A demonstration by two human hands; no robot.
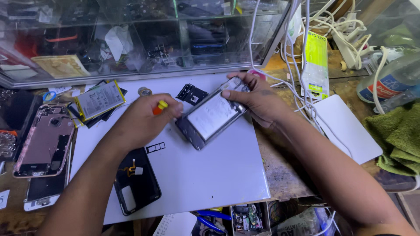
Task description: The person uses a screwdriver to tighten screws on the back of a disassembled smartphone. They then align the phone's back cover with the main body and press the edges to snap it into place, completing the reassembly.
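- lying nearest, at the front edge of the white rectangular mat (210, 175): a black phone back cover with an orange flex strip inside (135, 181), untouched.
- left hand (142, 120) clenched around a small screwdriver with a red-and-yellow handle (160, 107), tip hidden against the near-left end of the phone; exact contact point impossible to make out.
- opened dark-framed smartphone with a silvery-white battery showing (212, 118), resting on the mat at mid tabletop, lower end down on the mat, upper end raised slightly in the right hand.
- long axis running diagonally: near-left corner toward the left hand, far-right end toward the glass display case (131, 39); open back facing up.
- right hand (256, 100) grasping the phone's far end, thumb across the battery edge, fingers curled under.
- for a clean job, as a judgement: best to keep the driver upright on the screw, press lightly, hold the frame steady with the right hand, avoid prying against the battery.
- farther left, a loose grey battery with yellow edging (99, 99) and a pink-gold phone housing (43, 142).
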